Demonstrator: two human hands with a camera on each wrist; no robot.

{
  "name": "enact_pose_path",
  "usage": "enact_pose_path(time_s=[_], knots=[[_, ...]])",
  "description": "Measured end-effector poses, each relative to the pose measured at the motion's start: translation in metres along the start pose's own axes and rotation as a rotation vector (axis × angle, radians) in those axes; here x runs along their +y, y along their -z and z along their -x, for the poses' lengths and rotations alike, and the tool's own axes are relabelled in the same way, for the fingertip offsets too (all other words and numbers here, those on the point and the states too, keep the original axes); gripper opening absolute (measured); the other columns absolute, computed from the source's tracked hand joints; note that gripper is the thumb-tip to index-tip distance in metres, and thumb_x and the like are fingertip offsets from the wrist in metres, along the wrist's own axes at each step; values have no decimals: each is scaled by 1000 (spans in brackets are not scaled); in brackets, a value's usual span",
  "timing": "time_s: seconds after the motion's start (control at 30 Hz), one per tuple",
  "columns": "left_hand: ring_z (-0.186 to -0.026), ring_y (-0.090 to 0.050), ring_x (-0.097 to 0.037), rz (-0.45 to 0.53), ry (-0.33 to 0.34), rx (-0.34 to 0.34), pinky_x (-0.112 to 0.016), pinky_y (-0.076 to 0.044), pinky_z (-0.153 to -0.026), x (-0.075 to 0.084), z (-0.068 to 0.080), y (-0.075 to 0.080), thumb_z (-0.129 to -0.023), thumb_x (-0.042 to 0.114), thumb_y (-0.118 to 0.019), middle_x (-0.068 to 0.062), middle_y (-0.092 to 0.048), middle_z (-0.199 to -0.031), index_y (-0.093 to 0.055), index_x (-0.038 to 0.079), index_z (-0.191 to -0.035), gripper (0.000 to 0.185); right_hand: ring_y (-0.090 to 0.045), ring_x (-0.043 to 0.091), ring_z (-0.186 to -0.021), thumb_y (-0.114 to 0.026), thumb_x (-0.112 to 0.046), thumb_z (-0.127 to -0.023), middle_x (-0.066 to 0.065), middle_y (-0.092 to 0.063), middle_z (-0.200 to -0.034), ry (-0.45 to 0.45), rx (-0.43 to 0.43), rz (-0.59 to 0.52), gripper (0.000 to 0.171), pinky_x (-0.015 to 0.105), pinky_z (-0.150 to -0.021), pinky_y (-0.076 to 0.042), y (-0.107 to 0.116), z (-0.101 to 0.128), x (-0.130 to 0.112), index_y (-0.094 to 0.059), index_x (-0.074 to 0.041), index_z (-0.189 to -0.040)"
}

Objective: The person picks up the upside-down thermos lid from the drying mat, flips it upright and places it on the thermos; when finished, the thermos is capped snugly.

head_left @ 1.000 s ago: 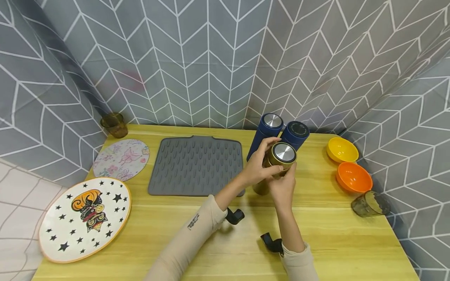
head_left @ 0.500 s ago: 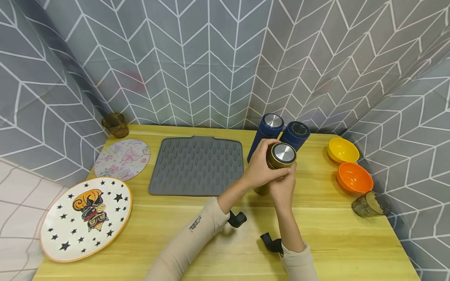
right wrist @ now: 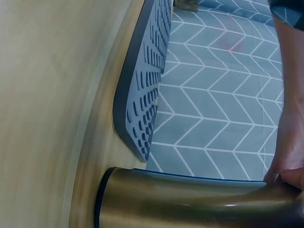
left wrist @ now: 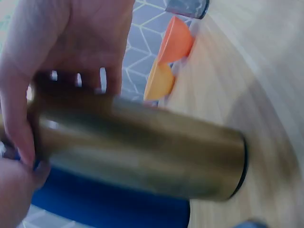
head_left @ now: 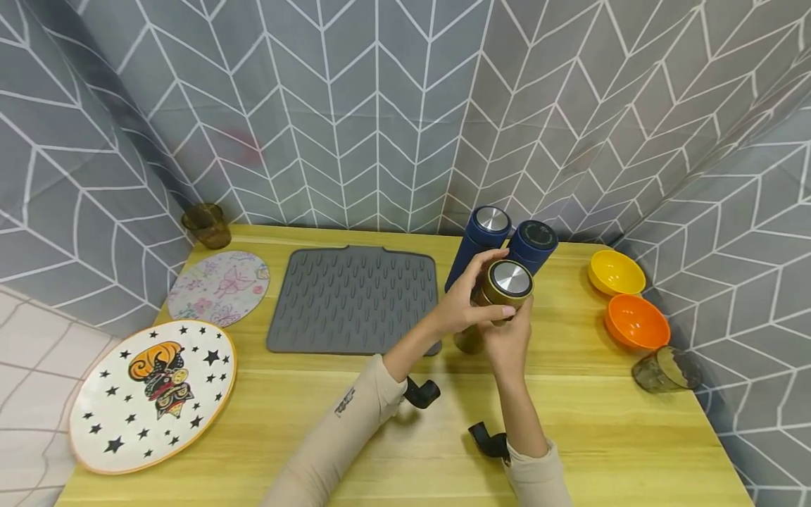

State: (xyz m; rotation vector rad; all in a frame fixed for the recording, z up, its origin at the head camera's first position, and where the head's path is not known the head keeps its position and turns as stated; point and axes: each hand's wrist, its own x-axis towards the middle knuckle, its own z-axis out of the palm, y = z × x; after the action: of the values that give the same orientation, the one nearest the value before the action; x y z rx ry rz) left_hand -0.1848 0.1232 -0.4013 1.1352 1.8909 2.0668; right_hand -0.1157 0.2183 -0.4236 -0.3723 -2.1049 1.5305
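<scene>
Head view: both hands meet on a gold flask (head_left: 500,299) that stands toward the back right part of the wooden surface (head_left: 608,429), just off the right edge of the grey mat (head_left: 353,299). The left hand (head_left: 462,299) curls its fingers round the flask's upper part, next to the silver lid. The right hand (head_left: 507,341) wraps the flask body from the near side. Two blue flasks (head_left: 484,236) stand just behind the gold one, toward the back edge. A yellow bowl (head_left: 616,271) and an orange bowl (head_left: 636,322) sit along the right edge, with a dark glass (head_left: 667,369) just nearer than them. At the left edge lie a star-patterned plate (head_left: 152,394) and a floral oval mat (head_left: 218,287); a brown glass (head_left: 205,225) stands in the back left corner.

Left wrist view: the left hand (left wrist: 57,61) has its fingers and thumb curled round the top end of the gold flask (left wrist: 142,154), and a blue flask (left wrist: 109,209) lies right behind it. The two bowls show blurred beyond.

Right wrist view: the gold flask (right wrist: 190,204) has its base close to the surface (right wrist: 42,95), but contact cannot be told. The grey mat (right wrist: 145,90) lies just beside it. Fingertips (right wrist: 287,178) of the right hand press the flask at the picture's right edge.
</scene>
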Motion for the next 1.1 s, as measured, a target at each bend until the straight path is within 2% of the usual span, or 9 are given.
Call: enact_pose_path(time_s=[0.1, 0.27, 0.4, 0.6, 0.73, 0.8, 0.93, 1.03, 1.1], knots=[[-125, -49, -23, -105, 30, 28, -28, -40, -108, 2, 2, 0, -78, 14, -82, -15, -46, -141, -36, 5, -146, 82, -55, 21, -109, -67, 6, -81, 19, -59, -125, 2, 10, -13, 63, 29, -90, -43, -2, 0, 1, -39, 1, -137], [-130, -47, -28, 0, 25, 11, -35, -37, -112, 3, 2, 1, -80, 5, -74, -18, -46, -143, -36, 2, -145, 75, -51, 18, -99, -67, 5, -79, 17, -59, -118, -14, 7, 1, 61, 26, -83, -41, -1, 0, 1, -41, -1, -134], [-126, -47, -24, -136, 40, 35, -30, -39, -109, 4, 2, -1, -78, 17, -82, -15, -44, -139, -36, 3, -143, 81, -56, 20, -103, -65, 6, -82, 18, -60, -121, -16, -5, -6, 60, 24, -82, -45, 0, 1, 1, -39, 0, -135], [-128, -48, -29, 46, 63, 12, -30, -37, -110, 1, 1, 0, -77, 1, -75, -21, -46, -142, -36, -1, -138, 73, -54, 23, -104, -67, 7, -79, 20, -60, -122, 7, 8, 15, 64, 29, -85, -42, -1, 2, 0, -40, -1, -137], [-125, -48, -20, -138, 69, 24, -28, -39, -108, 0, -1, -1, -76, 18, -84, -13, -45, -140, -39, 4, -140, 80, -56, 21, -106, -64, 9, -81, 19, -60, -122, 15, 7, -11, 60, 28, -87, -45, -2, 1, 0, -40, 2, -135], [-120, -51, -21, -91, 89, 19, -28, -42, -105, 1, -1, 0, -78, 16, -82, -15, -48, -134, -42, 4, -139, 74, -54, 20, -106, -65, 8, -80, 18, -59, -123, 6, -5, -19, 61, 28, -87, -44, -2, 1, 0, -40, 1, -135], [-129, -46, -27, 76, 93, -54, -34, -38, -112, 2, 0, 4, -79, -2, -73, -18, -42, -146, -34, 2, -147, 78, -53, 23, -111, -71, 6, -80, 19, -57, -129, 34, -14, -6, 69, 29, -90, -41, -3, 2, 0, -39, -1, -140], [-131, -44, -22, -84, 85, -22, -32, -37, -111, 4, 2, 0, -80, 15, -80, -14, -39, -148, -30, 6, -150, 87, -55, 27, -112, -69, 5, -83, 21, -57, -127, 50, -17, -15, 64, 28, -90, -44, -3, 2, -1, -38, 1, -139], [-127, -49, -21, -150, 86, 11, -30, -40, -108, 4, 1, -2, -76, 20, -85, -13, -46, -143, -34, 7, -148, 89, -55, 29, -116, -68, 5, -83, 21, -57, -128, 44, -13, -20, 64, 32, -94, -45, -3, 3, -1, -38, 1, -139]])
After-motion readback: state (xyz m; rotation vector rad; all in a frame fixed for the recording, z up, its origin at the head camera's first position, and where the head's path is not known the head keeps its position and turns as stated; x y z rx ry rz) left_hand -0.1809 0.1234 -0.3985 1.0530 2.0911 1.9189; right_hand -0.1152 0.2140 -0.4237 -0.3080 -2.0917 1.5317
